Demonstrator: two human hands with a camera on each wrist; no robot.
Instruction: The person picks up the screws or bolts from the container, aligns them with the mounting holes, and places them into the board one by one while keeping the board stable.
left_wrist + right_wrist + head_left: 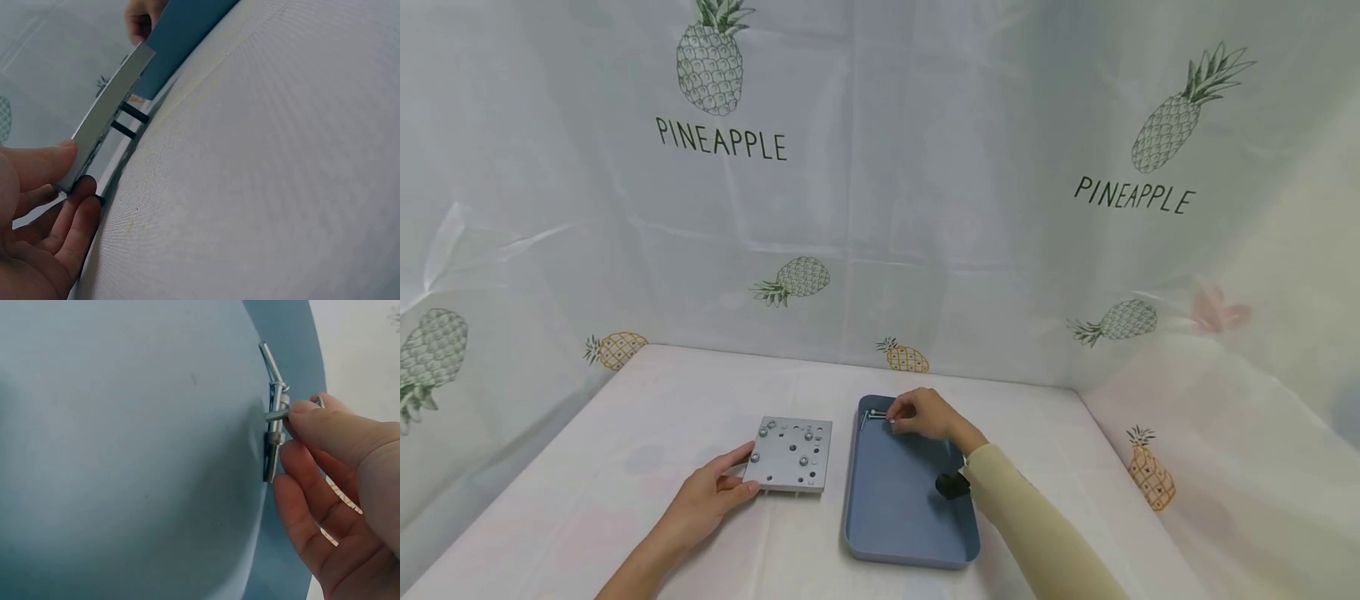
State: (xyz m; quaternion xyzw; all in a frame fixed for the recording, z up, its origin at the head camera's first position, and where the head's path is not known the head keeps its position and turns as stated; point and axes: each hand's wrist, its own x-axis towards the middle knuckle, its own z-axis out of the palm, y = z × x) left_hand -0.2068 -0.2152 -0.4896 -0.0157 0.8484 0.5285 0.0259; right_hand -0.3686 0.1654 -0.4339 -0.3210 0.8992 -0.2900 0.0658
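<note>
My left hand grips the left edge of a square silver metal plate, thumb near the front corner. Several bolt heads and holes dot its top. In the left wrist view, bolt shanks stick out under the plate, holding it above the cloth. Over the far end of a blue tray, my right hand pinches a small metal screw between thumb and fingers. Several loose screws lie in the tray close below these fingertips; their exact number is hard to tell.
The tray's raised rim stands just right of the plate. A black object sits at the right wrist, above the tray's right side. White cloth covers the table, and a pineapple-print curtain hangs behind and at the sides.
</note>
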